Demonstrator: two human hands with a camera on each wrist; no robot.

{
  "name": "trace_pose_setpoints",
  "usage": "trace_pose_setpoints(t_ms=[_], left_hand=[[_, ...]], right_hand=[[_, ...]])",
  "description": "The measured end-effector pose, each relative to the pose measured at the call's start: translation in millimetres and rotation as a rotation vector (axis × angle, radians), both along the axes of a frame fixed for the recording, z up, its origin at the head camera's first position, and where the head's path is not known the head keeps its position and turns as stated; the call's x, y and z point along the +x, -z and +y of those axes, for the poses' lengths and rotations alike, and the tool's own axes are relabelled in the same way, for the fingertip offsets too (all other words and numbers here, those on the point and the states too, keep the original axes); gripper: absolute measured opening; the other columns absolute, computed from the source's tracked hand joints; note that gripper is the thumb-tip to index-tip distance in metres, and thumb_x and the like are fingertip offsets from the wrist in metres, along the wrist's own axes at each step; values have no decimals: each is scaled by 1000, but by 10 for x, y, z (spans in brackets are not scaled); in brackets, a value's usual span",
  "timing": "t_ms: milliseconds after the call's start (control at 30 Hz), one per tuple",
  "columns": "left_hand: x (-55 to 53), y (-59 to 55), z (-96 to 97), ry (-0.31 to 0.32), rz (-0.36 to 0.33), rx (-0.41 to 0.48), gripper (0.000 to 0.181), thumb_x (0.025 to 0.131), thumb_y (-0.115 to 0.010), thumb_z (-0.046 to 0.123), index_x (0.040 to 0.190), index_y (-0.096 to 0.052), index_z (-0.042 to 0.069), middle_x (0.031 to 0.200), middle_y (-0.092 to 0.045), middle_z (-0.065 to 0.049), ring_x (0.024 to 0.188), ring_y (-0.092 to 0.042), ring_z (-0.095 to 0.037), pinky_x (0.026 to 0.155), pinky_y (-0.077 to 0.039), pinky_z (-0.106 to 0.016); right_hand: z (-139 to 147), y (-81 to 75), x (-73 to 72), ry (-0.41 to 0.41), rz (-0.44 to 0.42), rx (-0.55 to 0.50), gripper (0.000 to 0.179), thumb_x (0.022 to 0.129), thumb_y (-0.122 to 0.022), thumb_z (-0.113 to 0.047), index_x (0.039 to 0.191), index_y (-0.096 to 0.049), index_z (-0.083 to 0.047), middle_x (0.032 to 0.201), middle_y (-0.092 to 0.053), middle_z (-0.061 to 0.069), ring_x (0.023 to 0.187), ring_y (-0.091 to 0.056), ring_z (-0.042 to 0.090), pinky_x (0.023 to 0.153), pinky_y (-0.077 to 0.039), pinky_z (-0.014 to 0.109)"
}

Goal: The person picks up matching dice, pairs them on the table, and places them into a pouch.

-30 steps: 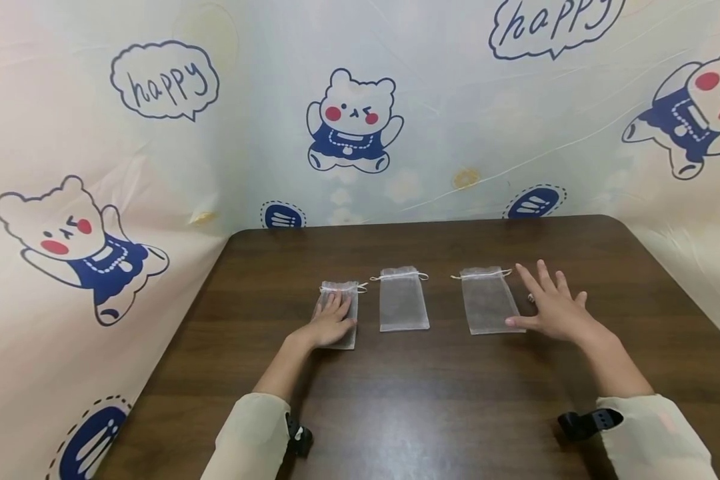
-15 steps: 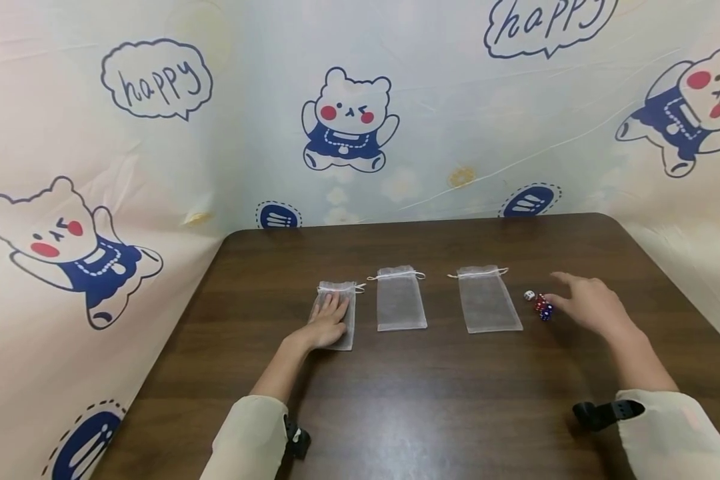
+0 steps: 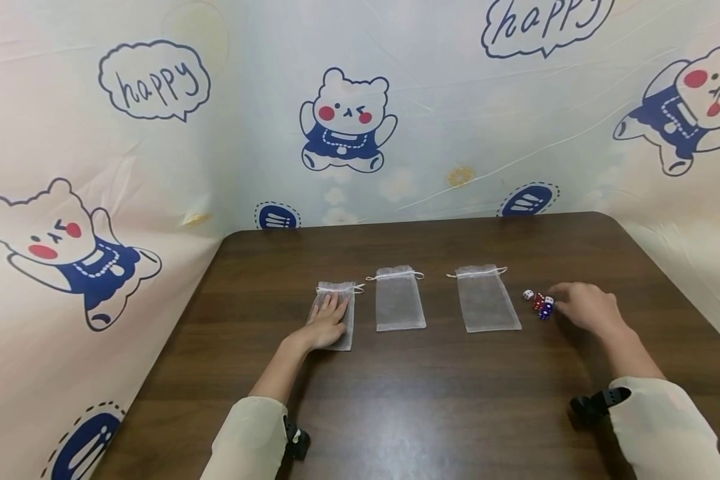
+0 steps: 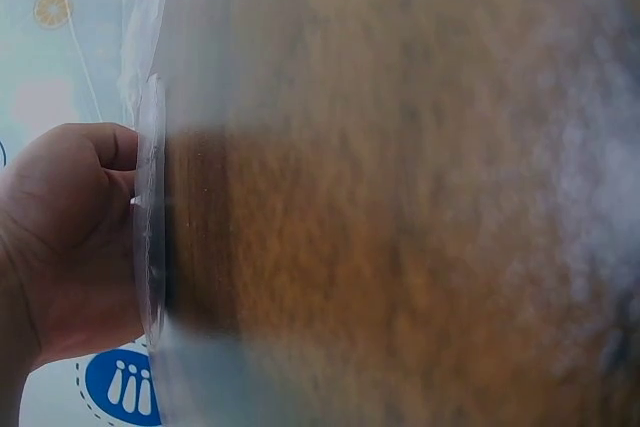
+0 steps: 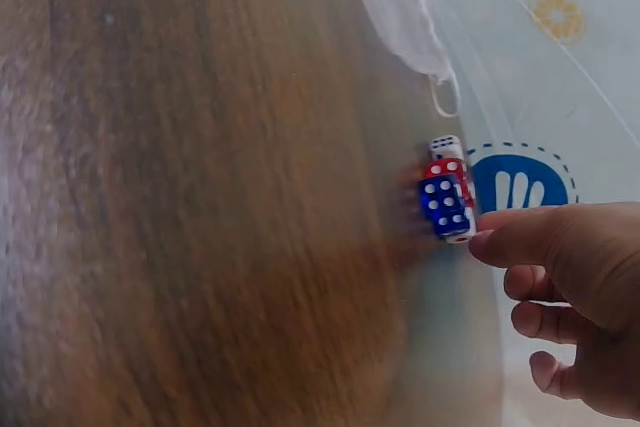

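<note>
My left hand (image 3: 324, 327) lies with outstretched fingers on the leftmost white sheer drawstring bag (image 3: 345, 339). In the left wrist view, the bag's see-through edge (image 4: 151, 237) stands out in front of the palm. My right hand (image 3: 591, 308) is bent down at the right, its fingertips right beside a small cluster of dice. The cluster has a white die (image 3: 549, 301) nearest the fingertips, a blue die (image 3: 544, 315) and a red die (image 3: 539, 302). Another white die (image 3: 528, 294) lies a little left. The right wrist view shows no clear grip; whether the fingertips touch the die is unclear.
Two more sheer drawstring bags lie flat between the hands: the middle bag (image 3: 400, 303) and the right bag (image 3: 489, 303), which is near the dice. Everything lies on a dark brown wooden table (image 3: 396, 400). A printed cloth (image 3: 432, 113) with bears stands behind it.
My right hand has pulled back to the right from over the dice, uncovering them, and its spread fingers have drawn together beside them. The left hand stays on its bag.
</note>
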State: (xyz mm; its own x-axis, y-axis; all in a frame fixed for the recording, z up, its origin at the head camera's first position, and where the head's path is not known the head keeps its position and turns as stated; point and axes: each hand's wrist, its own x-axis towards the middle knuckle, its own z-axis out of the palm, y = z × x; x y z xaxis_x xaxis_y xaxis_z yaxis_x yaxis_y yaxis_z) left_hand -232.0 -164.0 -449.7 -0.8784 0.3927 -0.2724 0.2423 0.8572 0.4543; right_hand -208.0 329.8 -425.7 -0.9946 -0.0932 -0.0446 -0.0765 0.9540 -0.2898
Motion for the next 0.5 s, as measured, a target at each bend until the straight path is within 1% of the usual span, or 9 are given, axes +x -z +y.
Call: trace_pose_setpoints(t_ms=[233, 333, 400, 500], left_hand=[[10, -4, -4, 1, -2, 16, 64, 88, -35, 18, 146, -15, 1, 151, 3, -20, 138, 8, -31, 108, 6, -48], [11, -2, -8, 4, -1, 33, 64, 88, -35, 16, 146, -15, 0, 151, 3, -22, 138, 8, -32, 107, 7, -49], [8, -5, -7, 6, -4, 24, 64, 88, -35, 17, 146, -14, 1, 151, 5, -21, 138, 9, -31, 108, 7, -48], [-2, -12, -2, 6, 5, 3, 63, 89, -36, 18, 147, -15, 3, 151, 4, -19, 138, 9, -30, 108, 5, -48]], right_hand=[[-24, 58, -55, 19, -3, 20, 29, 87, -59, -16, 110, -62, 0, 112, -56, 30, 100, -48, 52, 71, -34, 66], [-20, 71, -61, 28, 15, 36, 27, 87, -59, -17, 107, -63, 0, 109, -58, 29, 98, -49, 52, 71, -35, 65], [-24, 61, -49, 39, 44, 41, 26, 86, -59, -17, 105, -64, 1, 107, -59, 29, 96, -51, 51, 70, -36, 64], [-49, 10, -21, 49, 114, 45, 25, 85, -60, -16, 103, -64, 1, 104, -60, 29, 92, -52, 49, 68, -37, 63]])
